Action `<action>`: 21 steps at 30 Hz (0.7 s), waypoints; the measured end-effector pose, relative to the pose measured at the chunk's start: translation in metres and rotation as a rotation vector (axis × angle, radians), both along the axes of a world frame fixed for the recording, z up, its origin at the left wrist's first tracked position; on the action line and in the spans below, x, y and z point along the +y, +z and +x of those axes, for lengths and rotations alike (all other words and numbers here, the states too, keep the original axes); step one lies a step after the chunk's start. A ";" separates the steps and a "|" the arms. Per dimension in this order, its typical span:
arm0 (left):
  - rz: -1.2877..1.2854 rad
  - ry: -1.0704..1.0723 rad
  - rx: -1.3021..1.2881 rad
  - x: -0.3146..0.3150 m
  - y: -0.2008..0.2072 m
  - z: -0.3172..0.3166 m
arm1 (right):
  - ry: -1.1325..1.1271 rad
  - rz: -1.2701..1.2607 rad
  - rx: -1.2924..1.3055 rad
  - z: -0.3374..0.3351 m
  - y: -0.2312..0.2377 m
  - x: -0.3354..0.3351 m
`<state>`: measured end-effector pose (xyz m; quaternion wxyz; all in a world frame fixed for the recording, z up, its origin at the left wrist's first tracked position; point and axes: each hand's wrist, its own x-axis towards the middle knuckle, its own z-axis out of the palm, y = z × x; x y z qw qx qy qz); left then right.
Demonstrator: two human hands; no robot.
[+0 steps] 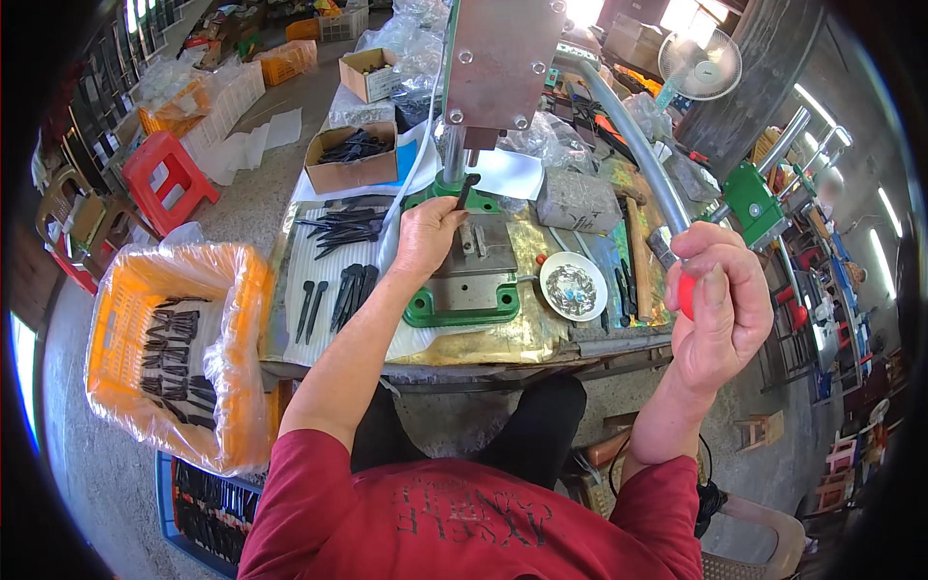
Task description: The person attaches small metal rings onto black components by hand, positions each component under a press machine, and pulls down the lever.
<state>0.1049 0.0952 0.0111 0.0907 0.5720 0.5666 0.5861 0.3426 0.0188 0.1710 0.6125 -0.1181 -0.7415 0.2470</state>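
Observation:
My left hand (429,238) pinches a slim black tapered piece (467,191) with a rounded end, below the ram of a green and grey hand press (493,68). Under that hand lies the press's steel plate (488,242) on a green base (464,309). Raised at the right, my right hand (717,300) is closed round the red knob (686,294) on the end of the press's steel lever (633,135). More black pieces (348,227) of the same sort lie on white foam sheeting, left of the press. A white bowl (572,287) of small metal parts stands right of the base.
An orange plastic-lined crate (246,338) with rows of black pieces stands left of the bench, above a blue crate (179,527). A cardboard box (353,159) of black parts sits behind the foam. Right of the press are a grey block (578,201) and a hammer (638,256).

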 end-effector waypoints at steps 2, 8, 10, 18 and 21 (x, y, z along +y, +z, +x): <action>0.051 0.002 0.031 0.000 0.000 0.001 | -0.011 -0.009 0.020 -0.001 0.000 -0.001; 0.066 -0.003 0.013 0.000 0.000 0.001 | -0.034 -0.065 0.031 -0.005 0.003 -0.003; 0.073 -0.003 0.030 0.002 0.001 0.001 | -0.035 -0.082 0.033 -0.004 0.004 -0.002; 0.023 0.043 0.112 0.005 0.003 0.003 | -0.334 0.258 -0.105 -0.022 -0.121 0.046; 0.065 0.039 0.044 0.003 -0.012 -0.001 | -0.294 0.311 -0.089 -0.028 -0.121 0.050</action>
